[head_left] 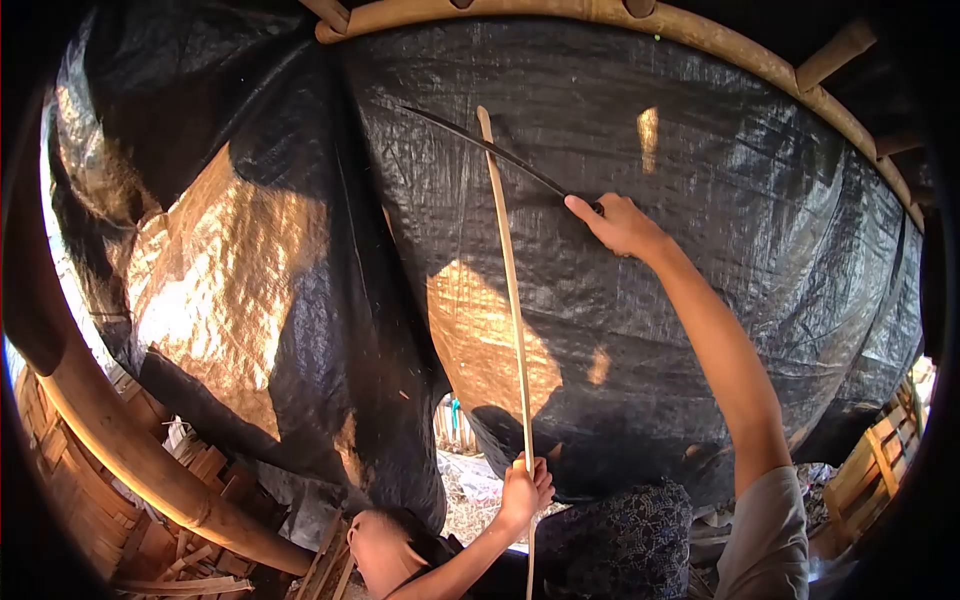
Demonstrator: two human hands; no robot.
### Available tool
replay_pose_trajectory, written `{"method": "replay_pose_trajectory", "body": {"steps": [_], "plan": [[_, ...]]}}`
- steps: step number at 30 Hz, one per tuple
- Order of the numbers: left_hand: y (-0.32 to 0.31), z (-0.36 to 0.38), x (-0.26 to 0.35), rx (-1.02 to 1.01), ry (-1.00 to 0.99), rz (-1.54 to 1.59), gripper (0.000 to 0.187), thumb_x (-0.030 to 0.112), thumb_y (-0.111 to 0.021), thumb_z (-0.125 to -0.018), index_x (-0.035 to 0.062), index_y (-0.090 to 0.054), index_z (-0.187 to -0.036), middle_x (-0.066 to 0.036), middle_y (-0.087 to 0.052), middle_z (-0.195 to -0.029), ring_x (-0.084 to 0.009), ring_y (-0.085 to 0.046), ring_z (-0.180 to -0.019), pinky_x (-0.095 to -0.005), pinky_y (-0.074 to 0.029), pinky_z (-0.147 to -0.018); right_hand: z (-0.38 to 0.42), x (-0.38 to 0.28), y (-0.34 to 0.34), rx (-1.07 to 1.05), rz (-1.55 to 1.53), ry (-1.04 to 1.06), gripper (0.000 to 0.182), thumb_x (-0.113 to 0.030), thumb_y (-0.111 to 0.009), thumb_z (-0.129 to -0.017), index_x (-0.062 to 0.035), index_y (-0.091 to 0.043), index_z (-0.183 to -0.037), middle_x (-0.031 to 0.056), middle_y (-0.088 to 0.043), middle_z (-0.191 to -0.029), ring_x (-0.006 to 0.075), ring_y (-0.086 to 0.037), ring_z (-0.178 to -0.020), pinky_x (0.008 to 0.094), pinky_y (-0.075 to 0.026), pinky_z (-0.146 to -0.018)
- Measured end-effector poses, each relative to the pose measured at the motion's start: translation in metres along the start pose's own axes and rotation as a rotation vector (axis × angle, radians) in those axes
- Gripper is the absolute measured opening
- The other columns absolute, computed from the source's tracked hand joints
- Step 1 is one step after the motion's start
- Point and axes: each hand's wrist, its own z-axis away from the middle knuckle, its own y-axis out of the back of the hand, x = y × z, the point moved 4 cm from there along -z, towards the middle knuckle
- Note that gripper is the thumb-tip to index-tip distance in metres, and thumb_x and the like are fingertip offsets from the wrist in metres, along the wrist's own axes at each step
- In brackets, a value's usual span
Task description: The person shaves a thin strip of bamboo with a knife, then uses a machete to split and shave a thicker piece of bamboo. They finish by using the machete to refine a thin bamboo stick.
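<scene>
A long, pale strip of wood or bamboo (513, 290) stands nearly upright in front of a dark tarp. Low in the view, my left hand (524, 494) is closed around the strip. My right hand (622, 228), raised to the right of the strip, grips the handle of a long, thin dark blade (530, 172). The blade slants up to the left and crosses the strip near its top end; whether the two touch I cannot tell.
The black tarp (620, 300) hangs across the view, with sunlit patches. A bamboo pole (560, 10) curves along the top, another (150, 470) at lower left. Wooden slats (880, 450) stand at lower right. Patterned dark cloth (640, 535) lies near the bottom.
</scene>
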Motion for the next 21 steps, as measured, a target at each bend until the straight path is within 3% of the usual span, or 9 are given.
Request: {"method": "replay_pose_trajectory", "body": {"steps": [1, 3, 4, 9, 11, 13, 16, 17, 21], "plan": [[0.000, -0.001, 0.000, -0.011, -0.002, 0.000, 0.029, 0.025, -0.031, -0.084, 0.0130, -0.029, -0.057, 0.003, -0.021, -0.049, -0.0078, -0.023, -0.041, -0.0239, -0.017, -0.038, -0.002, -0.002, -0.001, 0.009, 0.003, 0.007, 0.070, -0.067, -0.040, -0.081, -0.0002, -0.057, -0.065, 0.0073, -0.050, -0.051, 0.0187, -0.055, -0.053, 0.0347, -0.044, -0.052], [0.000, -0.003, 0.000, 0.016, -0.013, 0.021, 0.029, 0.024, -0.031, -0.084, 0.0124, -0.029, -0.057, 0.003, -0.021, -0.048, -0.0079, -0.022, -0.040, -0.0240, -0.017, -0.038, -0.001, 0.000, -0.010, 0.058, -0.047, -0.052, 0.069, -0.069, -0.038, -0.080, -0.0065, -0.042, -0.050, 0.0044, -0.041, -0.042, 0.0141, -0.042, -0.036, 0.0327, -0.038, -0.041], [0.002, -0.004, 0.000, 0.018, -0.007, 0.030, 0.028, 0.023, -0.031, -0.083, 0.0124, -0.029, -0.057, 0.003, -0.021, -0.048, -0.0080, -0.022, -0.040, -0.0241, -0.017, -0.037, -0.001, 0.002, -0.014, 0.005, -0.030, -0.092, 0.079, -0.073, -0.036, -0.077, 0.0026, -0.057, -0.083, 0.0087, -0.053, -0.055, 0.0190, -0.057, -0.053, 0.0331, -0.045, -0.053], [0.009, -0.010, 0.001, 0.104, -0.048, 0.007, 0.037, 0.028, -0.027, -0.092, 0.0116, -0.031, -0.058, 0.002, -0.022, -0.047, -0.0092, -0.020, -0.038, -0.0245, -0.017, -0.036, 0.007, 0.000, -0.029, -0.001, -0.011, -0.081, 0.083, -0.073, -0.035, -0.077, 0.0067, -0.056, -0.086, 0.0078, -0.054, -0.057, 0.0182, -0.057, -0.053, 0.0324, -0.046, -0.054], [0.015, -0.011, 0.001, 0.080, -0.070, -0.008, 0.040, 0.033, -0.027, -0.093, 0.0111, -0.032, -0.060, 0.002, -0.022, -0.047, -0.0092, -0.021, -0.038, -0.0244, -0.018, -0.036, 0.020, 0.005, -0.045, -0.036, -0.180, -0.156, 0.079, -0.072, -0.035, -0.078, 0.0036, -0.054, -0.086, 0.0058, -0.053, -0.057, 0.0155, -0.055, -0.051, 0.0315, -0.046, -0.051], [0.017, -0.014, -0.001, 0.053, -0.090, -0.018, 0.044, 0.038, -0.026, -0.095, 0.0107, -0.034, -0.062, 0.001, -0.022, -0.047, -0.0092, -0.021, -0.037, -0.0243, -0.019, -0.035, 0.036, 0.016, -0.067, -0.074, -0.337, -0.156, 0.070, -0.073, -0.036, -0.078, -0.0040, -0.048, -0.079, 0.0029, -0.049, -0.054, 0.0123, -0.052, -0.048, 0.0276, -0.044, -0.047], [0.025, -0.016, 0.001, 0.057, -0.238, -0.152, 0.059, 0.058, -0.018, -0.090, 0.0082, -0.040, -0.067, -0.002, -0.032, -0.047, -0.0113, -0.030, -0.036, -0.0243, -0.024, -0.034, 0.067, 0.033, -0.113, -0.172, -0.647, -0.160, 0.068, -0.071, -0.039, -0.078, -0.0032, -0.046, -0.078, 0.0031, -0.048, -0.053, 0.0108, -0.048, -0.043, 0.0242, -0.042, -0.042], [0.024, -0.013, 0.004, 0.064, -0.243, -0.159, 0.059, 0.058, -0.018, -0.090, 0.0082, -0.040, -0.067, -0.002, -0.032, -0.047, -0.0113, -0.030, -0.036, -0.0243, -0.024, -0.034, 0.076, 0.040, -0.129, -0.193, -0.747, -0.172, 0.067, -0.070, -0.040, -0.078, -0.0030, -0.045, -0.079, 0.0039, -0.047, -0.052, 0.0107, -0.047, -0.041, 0.0242, -0.041, -0.039], [0.031, -0.010, 0.008, 0.179, -0.177, -0.464, 0.069, 0.063, -0.009, -0.086, 0.0065, -0.046, -0.072, -0.007, -0.048, -0.052, -0.0153, -0.043, -0.039, -0.0251, -0.037, -0.038, 0.117, 0.057, -0.173, -0.399, -1.174, -0.296, 0.062, -0.063, -0.044, -0.082, -0.0074, -0.041, -0.054, 0.0051, -0.041, -0.048, 0.0134, -0.044, -0.037, 0.0276, -0.034, -0.032]]}}
